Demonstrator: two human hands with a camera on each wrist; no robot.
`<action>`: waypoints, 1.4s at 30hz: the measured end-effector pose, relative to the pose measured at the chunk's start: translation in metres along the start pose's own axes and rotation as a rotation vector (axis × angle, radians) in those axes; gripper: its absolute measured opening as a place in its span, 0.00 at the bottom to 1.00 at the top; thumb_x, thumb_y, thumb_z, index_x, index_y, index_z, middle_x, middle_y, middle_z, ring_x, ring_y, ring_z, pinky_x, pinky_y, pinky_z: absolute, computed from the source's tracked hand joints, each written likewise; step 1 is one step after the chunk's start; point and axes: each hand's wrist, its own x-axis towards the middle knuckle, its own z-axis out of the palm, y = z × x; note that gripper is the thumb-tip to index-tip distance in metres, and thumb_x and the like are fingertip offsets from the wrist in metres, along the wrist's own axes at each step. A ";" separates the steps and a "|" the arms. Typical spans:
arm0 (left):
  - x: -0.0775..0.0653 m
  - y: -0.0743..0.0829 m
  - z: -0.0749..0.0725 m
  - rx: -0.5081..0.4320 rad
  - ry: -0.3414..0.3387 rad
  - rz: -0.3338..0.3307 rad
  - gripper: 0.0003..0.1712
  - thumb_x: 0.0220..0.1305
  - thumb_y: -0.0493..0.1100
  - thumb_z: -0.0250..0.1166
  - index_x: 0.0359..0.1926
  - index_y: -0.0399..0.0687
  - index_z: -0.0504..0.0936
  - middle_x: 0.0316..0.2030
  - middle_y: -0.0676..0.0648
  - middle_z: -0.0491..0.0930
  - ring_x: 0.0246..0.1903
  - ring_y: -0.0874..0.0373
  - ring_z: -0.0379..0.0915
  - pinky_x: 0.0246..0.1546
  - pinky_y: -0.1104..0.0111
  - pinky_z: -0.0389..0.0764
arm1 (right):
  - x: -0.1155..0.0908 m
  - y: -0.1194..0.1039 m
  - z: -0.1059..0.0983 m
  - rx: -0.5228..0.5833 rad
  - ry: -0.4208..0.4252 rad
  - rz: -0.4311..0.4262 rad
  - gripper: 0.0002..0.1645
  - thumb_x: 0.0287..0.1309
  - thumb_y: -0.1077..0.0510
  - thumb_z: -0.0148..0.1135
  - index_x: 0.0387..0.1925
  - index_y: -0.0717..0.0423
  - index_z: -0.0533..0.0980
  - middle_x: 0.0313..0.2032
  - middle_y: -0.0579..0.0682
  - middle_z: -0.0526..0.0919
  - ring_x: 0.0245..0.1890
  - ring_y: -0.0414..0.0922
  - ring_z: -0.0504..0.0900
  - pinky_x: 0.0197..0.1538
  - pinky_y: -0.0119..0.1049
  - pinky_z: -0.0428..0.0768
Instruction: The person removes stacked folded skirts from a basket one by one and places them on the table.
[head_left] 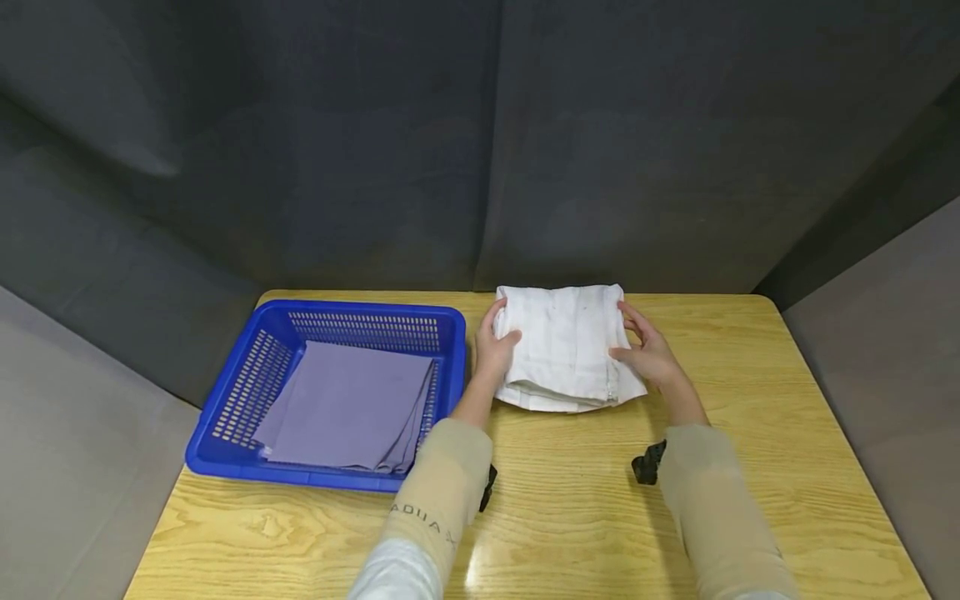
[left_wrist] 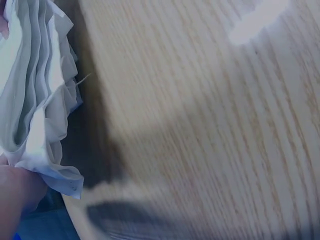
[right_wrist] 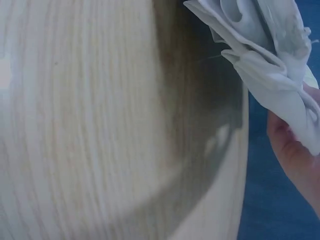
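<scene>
A folded white cloth [head_left: 558,342] is held between both hands near the back edge of the table. My left hand [head_left: 495,350] grips its left side, thumb on top and fingers around the edge. On the opposite side my right hand [head_left: 652,354] pinches the right edge between thumb and fingers. Several stacked layers of the white cloth [left_wrist: 42,85] show in the left wrist view, along with part of the left hand [left_wrist: 20,192]. The right wrist view has bunched folds of the cloth [right_wrist: 275,75] above the table, its shadow below.
To the left stands a blue plastic basket [head_left: 330,479] with perforated walls, holding folded lilac cloth [head_left: 348,404]. The wooden table [head_left: 570,517] ends at a dark partition [head_left: 637,150] behind. Grey panels [head_left: 892,333] flank both sides.
</scene>
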 end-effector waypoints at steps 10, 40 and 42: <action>0.005 -0.013 0.005 0.030 -0.005 0.007 0.36 0.47 0.21 0.59 0.59 0.46 0.72 0.60 0.45 0.68 0.62 0.51 0.57 0.62 0.60 0.58 | 0.008 0.023 0.007 0.002 0.075 0.040 0.48 0.53 0.76 0.54 0.70 0.44 0.49 0.65 0.61 0.54 0.67 0.53 0.48 0.65 0.53 0.53; 0.006 -0.032 0.003 0.257 0.008 -0.079 0.38 0.45 0.20 0.55 0.60 0.49 0.71 0.61 0.43 0.67 0.62 0.48 0.58 0.62 0.60 0.60 | 0.011 0.048 0.017 -0.066 0.141 0.083 0.46 0.54 0.74 0.53 0.70 0.45 0.50 0.66 0.61 0.53 0.67 0.55 0.50 0.67 0.51 0.50; 0.014 -0.049 0.003 0.255 0.009 -0.051 0.39 0.45 0.22 0.57 0.59 0.55 0.72 0.60 0.46 0.69 0.61 0.52 0.60 0.60 0.64 0.62 | 0.011 0.051 0.017 -0.075 0.144 0.086 0.46 0.54 0.74 0.53 0.70 0.45 0.50 0.66 0.62 0.53 0.66 0.56 0.51 0.66 0.51 0.52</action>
